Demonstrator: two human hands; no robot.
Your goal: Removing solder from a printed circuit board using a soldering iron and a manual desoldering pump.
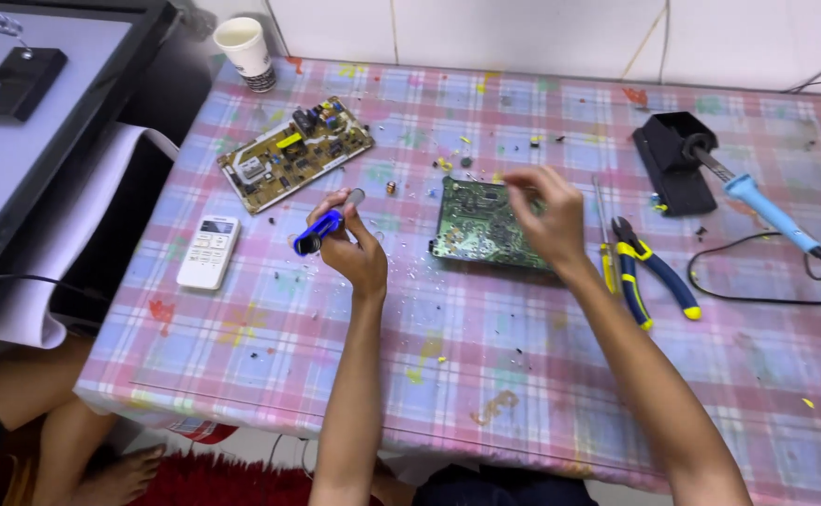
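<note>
The green board (pixel 485 225) is lying mid-counter (pixel 429 375), right hand (pixel 546 215) pinching at its 1 o'clock corner, left hand (pixel 354 245) at its 9 o'clock gripping a blue tool (pixel 318 232).

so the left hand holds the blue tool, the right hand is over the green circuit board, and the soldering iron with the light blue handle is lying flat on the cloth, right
Not quite. In the head view the soldering iron with the light blue handle is not flat on the cloth: its tip end sits in the black stand. The rest holds: the left hand grips the blue tool, and the right hand is over the green circuit board.
</note>
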